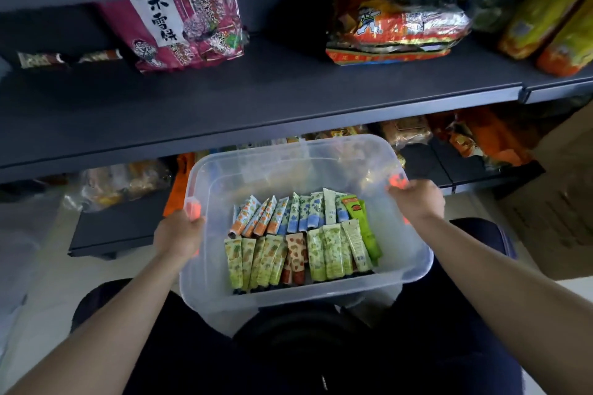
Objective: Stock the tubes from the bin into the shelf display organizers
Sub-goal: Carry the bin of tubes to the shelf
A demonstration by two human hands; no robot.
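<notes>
— Where are the tubes lying?
— In two rows in the clear bin, which we're holding over our lap.
— And our hands?
— Left hand and right hand are gripping its sides by the orange latches, below the dark shelf of snack bags.

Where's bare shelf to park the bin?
Middle shelf: bare front strip and the gap between the pink bag and the orange packs. Its far right is crowded with yellow bags. Lower shelf: bare patch left of the bin.
</notes>
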